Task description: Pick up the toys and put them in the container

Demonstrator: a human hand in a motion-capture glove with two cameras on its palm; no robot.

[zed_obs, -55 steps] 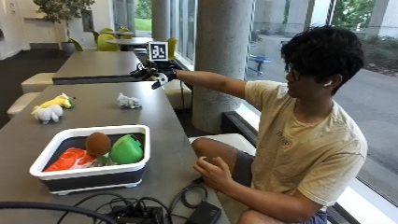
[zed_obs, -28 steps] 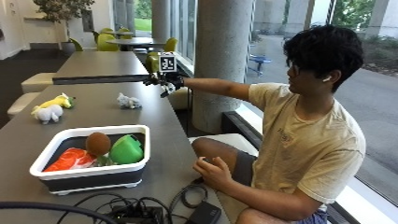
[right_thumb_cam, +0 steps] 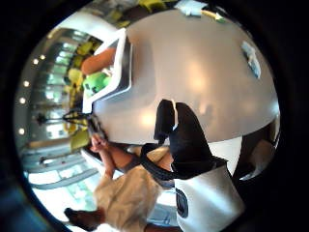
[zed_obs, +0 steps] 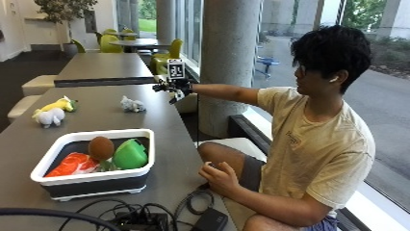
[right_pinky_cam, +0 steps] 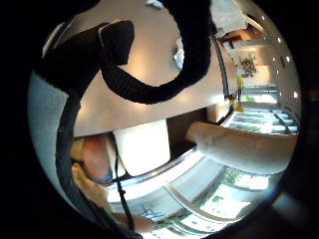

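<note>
Toys: we see 3 in the container (zed_obs: 96, 179) at lower left, a grey toy (zed_obs: 133, 104) mid-table; our gloved right hand (zed_obs: 173, 89) hovers upper centre, fingers relaxed, holding nothing.

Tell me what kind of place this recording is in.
Likely a café or lounge in an office or campus building: long grey tables in a row, yellow-green chairs around a round table behind, and a concrete column beside tall windows facing an outdoor walkway.

The gloved right hand (zed_obs: 172, 89) was drawn back from above the table's far end toward its near edge. It was held in the air, nothing gripped, fingers relaxed.
</note>
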